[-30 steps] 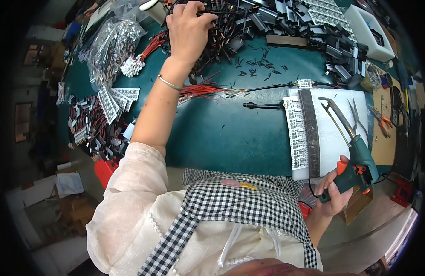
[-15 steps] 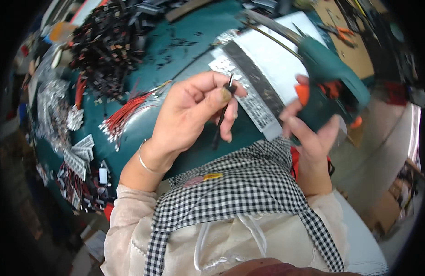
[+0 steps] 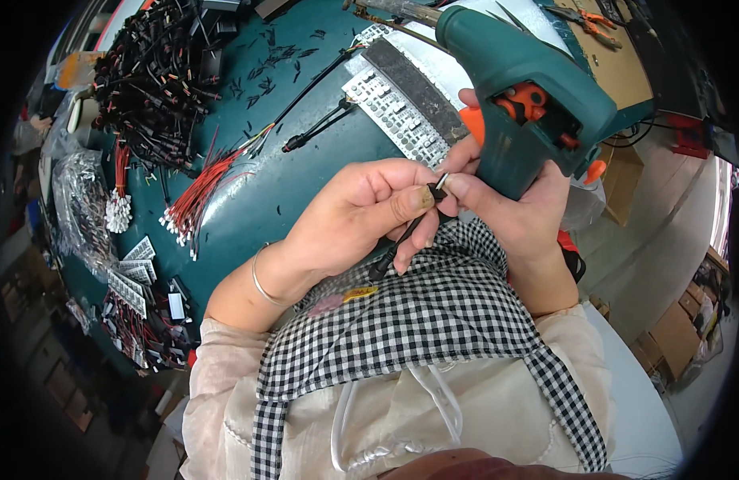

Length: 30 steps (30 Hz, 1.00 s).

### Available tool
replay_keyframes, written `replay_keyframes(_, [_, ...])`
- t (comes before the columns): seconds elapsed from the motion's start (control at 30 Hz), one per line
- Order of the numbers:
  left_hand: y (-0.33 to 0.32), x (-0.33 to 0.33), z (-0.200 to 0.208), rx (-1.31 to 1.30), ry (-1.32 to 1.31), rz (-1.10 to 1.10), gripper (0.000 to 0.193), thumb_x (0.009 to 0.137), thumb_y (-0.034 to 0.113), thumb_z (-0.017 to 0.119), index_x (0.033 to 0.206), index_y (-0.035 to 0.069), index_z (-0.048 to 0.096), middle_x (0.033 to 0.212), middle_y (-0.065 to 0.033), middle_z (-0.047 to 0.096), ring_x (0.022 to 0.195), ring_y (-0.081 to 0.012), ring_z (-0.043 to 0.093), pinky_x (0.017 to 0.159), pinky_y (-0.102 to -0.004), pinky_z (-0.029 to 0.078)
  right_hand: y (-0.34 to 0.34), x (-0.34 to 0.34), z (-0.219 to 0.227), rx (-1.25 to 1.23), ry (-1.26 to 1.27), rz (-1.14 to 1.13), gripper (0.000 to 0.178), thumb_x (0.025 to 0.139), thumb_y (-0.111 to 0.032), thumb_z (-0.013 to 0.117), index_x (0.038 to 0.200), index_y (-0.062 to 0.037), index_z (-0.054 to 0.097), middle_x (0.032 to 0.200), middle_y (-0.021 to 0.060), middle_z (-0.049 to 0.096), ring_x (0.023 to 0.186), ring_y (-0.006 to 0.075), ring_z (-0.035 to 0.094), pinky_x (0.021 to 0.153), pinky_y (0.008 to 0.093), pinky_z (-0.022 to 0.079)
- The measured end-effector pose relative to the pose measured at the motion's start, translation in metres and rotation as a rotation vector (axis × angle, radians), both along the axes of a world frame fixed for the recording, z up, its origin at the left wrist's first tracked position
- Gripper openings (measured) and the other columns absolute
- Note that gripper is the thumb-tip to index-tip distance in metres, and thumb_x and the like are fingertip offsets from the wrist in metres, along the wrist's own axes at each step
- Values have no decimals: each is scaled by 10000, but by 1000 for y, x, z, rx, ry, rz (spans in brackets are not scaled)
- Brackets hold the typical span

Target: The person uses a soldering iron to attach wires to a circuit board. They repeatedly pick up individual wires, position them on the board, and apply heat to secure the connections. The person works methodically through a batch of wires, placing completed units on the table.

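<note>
My left hand (image 3: 349, 204) is closed on a short black cable (image 3: 382, 266), pinching it close to its stripped upper end. The cable's lower part hangs below my fingers, over the checked apron. My right hand (image 3: 523, 212) grips a green soldering gun (image 3: 529, 52) with an orange trigger. Its thumb and a fingertip meet the light-coloured wire ends at the top of the cable. The gun's metal barrel points to the upper left, above a panel of small white circuit boards (image 3: 397, 116) with a dark strip along it.
A large heap of black cables (image 3: 157, 88) lies at the far left. Near it are a bundle of red wires (image 3: 197, 196) with white connectors and a clear plastic bag (image 3: 85, 200). One cable (image 3: 317, 128) joins the panel's edge. Orange-handled pliers (image 3: 589, 24) rest at the upper right.
My left hand has moved right and slightly down with the cable. The right hand has shifted left with the soldering gun, its fingertips now meeting the cable's wire ends.
</note>
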<state>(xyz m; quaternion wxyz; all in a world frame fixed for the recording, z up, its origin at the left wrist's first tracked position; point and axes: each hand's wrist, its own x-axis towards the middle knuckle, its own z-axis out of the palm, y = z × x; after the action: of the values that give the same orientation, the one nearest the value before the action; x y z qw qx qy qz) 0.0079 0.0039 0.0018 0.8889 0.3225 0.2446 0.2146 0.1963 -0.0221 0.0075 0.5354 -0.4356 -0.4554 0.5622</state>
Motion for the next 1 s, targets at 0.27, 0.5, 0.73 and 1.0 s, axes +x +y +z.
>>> replay_keyframes(0.27, [3, 0, -3, -61, -93, -69, 383, 990, 311, 517, 1000, -71, 549, 653, -76, 562, 453, -106, 478, 413, -229, 414, 2, 4, 2, -66, 64, 70, 591, 774, 114, 627, 1313, 135, 387, 893, 225, 654, 645, 182, 637, 531, 258, 520])
replay_keyframes(0.5, [1, 0, -2, -190, -173, -85, 384, 1001, 302, 493, 1000, -79, 546, 627, -77, 544, 446, -102, 461, 398, -211, 392, 1, 3, 4, -94, 115, 84, 590, 769, 111, 637, 1303, 139, 388, 879, 239, 655, 633, 180, 631, 526, 256, 516])
replay_keyframes(0.73, [4, -1, -1, -160, -135, -103, 378, 999, 308, 502, 999, -66, 558, 616, -46, 514, 451, -63, 370, 397, -201, 276, 3, 8, 1, 65, -52, 119, 612, 755, 126, 648, 1308, 137, 386, 865, 218, 658, 636, 166, 628, 555, 243, 517])
replay_keyframes(1.0, [0, 2, 0, -70, -9, 8, 370, 977, 321, 549, 983, -48, 570, 615, 7, 475, 506, -53, 336, 456, -198, 231, 2, 4, -3, 28, 30, 15, 612, 764, 104, 676, 1310, 123, 402, 825, 172, 658, 650, 144, 625, 559, 230, 507])
